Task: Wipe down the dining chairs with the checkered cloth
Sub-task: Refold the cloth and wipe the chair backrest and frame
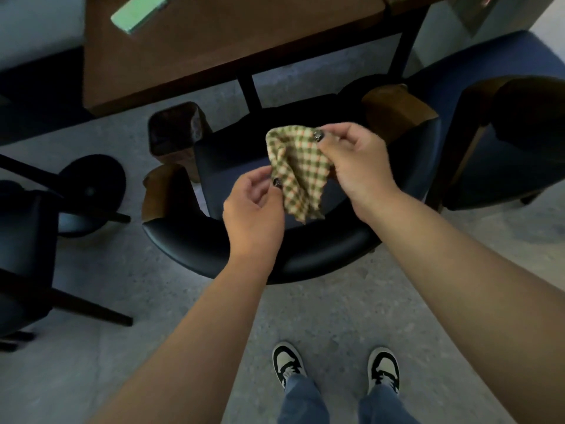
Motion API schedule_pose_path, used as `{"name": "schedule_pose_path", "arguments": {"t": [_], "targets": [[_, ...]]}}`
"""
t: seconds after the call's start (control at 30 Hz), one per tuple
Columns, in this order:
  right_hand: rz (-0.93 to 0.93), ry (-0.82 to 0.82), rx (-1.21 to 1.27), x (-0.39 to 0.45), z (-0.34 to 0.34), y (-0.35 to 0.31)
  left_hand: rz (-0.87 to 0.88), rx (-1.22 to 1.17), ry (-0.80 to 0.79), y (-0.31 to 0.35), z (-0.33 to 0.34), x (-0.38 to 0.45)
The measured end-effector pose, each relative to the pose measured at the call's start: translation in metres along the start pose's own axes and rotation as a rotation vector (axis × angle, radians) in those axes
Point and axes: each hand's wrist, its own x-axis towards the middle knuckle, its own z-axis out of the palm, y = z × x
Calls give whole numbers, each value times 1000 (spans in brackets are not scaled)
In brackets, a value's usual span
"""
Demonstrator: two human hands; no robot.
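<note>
Both hands, left hand [255,209] and right hand [354,162], apparently pinch checkered cloth [296,172].

Brown table [214,41] with green object [139,10]; black-and-white sneakers [289,364] on grey floor [91,362]

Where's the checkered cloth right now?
In the head view's centre, the checkered cloth hangs pinched between the left hand and right hand, above the dark chair.

We count one checkered cloth [298,171], held by two hands, the left hand [252,214] and the right hand [356,162]. Around the one wooden counter [214,41] we count four dark chairs. One green object [139,12] lies on it. Two sneakers stand below.
</note>
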Motion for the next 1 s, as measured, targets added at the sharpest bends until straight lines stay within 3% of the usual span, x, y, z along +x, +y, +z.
{"name": "schedule_pose_path", "arguments": {"t": [0.1,0.2,0.4,0.6,0.73,0.83,0.9,1.0], "targets": [[-254,182,-95,-6,-1,-2,-20,-118,26,3,-2,0],[-388,183,-189,-11,0,-3,-17,-161,0,2,-4,1],[-352,149,-198,-10,0,-2,-1,92,-94,-3,2,4],[-347,178,-160,-9,-1,-3,-34,49,-100,-3,0,2],[-300,246,-118,1,-5,-3,-7,34,-11,-2,0,4],[-367,255,-370,26,-17,-12,-51,-76,36,-4,-2,5],[-428,212,-568,42,-27,-21,-45,-38,75,-5,-2,4],[-435,236,-643,56,-37,-23,-12,58,131,-5,-1,4]]}}
